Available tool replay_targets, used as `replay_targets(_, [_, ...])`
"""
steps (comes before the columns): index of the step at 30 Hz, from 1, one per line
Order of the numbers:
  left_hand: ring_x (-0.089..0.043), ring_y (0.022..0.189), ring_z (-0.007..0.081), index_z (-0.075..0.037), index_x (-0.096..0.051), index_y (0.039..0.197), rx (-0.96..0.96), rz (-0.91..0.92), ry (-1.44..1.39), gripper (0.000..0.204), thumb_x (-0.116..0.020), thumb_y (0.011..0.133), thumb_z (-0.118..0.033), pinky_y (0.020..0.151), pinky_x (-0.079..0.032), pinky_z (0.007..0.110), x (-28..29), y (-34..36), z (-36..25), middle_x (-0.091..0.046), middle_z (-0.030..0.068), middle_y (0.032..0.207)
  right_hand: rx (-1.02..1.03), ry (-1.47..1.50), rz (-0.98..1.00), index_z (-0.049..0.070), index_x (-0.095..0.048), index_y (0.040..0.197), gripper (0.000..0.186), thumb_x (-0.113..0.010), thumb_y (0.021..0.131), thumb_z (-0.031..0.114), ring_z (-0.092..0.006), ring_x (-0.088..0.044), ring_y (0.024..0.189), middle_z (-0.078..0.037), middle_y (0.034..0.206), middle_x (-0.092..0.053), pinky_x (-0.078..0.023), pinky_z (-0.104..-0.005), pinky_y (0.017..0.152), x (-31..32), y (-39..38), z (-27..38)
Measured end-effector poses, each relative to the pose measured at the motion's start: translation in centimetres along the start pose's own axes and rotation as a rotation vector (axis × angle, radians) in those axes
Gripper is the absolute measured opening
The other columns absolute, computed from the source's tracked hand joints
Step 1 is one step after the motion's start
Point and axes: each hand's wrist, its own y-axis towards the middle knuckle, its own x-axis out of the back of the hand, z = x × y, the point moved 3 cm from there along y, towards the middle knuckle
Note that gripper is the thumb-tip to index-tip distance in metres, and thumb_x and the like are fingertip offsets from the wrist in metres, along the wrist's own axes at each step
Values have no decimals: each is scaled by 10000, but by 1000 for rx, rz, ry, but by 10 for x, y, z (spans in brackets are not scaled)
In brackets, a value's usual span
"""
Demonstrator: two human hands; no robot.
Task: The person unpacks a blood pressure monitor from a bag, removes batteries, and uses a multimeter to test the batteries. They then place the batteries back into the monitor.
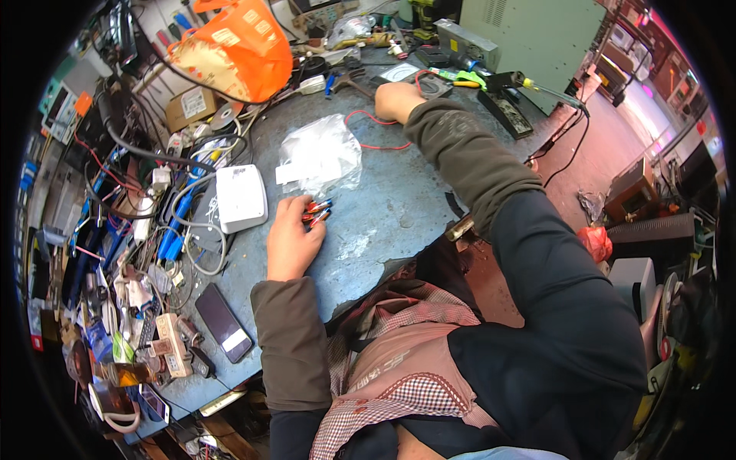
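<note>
Pinching a small bundle of red, black and blue parts between thumb and fingers, the left hand rests on the bench just nearer the person than the clear plastic bag. The fingers cover part of the bundle, so its count and exact kind are hard to make out; the pieces are perhaps short wire connectors.

Reaching beyond the clear bag and to its right, the right hand shows only its back. Its fingertips are hidden, and I cannot tell whether they are closed on anything. A thin red wire loops between the clear bag and this hand, passing out of sight beneath it. The right sleeve blocks a strip of bench to the right of the clear bag.

Glare and creases blur whatever the clear bag may contain. To its left, and a little nearer the person, sits a white box; a phone lies farther toward the person on that same side. Beyond the clear bag to the left, an orange bag is cut off by the top edge. Tangled cables on the far left overlap too much to trace, fading into the dark rim.
</note>
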Motion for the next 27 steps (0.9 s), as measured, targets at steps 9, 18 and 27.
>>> replay_targets(9, [-718, 1169, 405, -46, -709, 1349, 59, 8, 23, 469, -740, 897, -169, 982, -583, 479, 1, -2, -3, -684, 149, 1349, -242, 1299, 128, -14, -665, 1121, 255, -744, 1078, 225, -191, -741, 770, -84, 910, -705, -553, -349, 615, -20, 8, -38])
replay_targets(18, [-729, 1149, 384, -41, -714, 1354, 30, 13, -25, 480, -765, 893, -163, 983, -587, 457, -1, 2, 2, -686, 157, 1334, 318, 1511, -371, 34, -577, 1374, 372, -691, 1142, 301, -216, -658, 1354, -114, 1457, -726, -534, -365, 1102, 19, -21, -57])
replay_targets(27, [-736, 1146, 357, -15, -717, 1344, 22, 18, -32, 483, -780, 883, -146, 1011, -581, 424, 0, 4, 1, -698, 166, 1299, 599, 1707, -398, 33, -583, 1328, 213, -593, 1187, 192, -329, -730, 1290, -197, 1322, -760, -555, -409, 1129, 54, -134, -114])
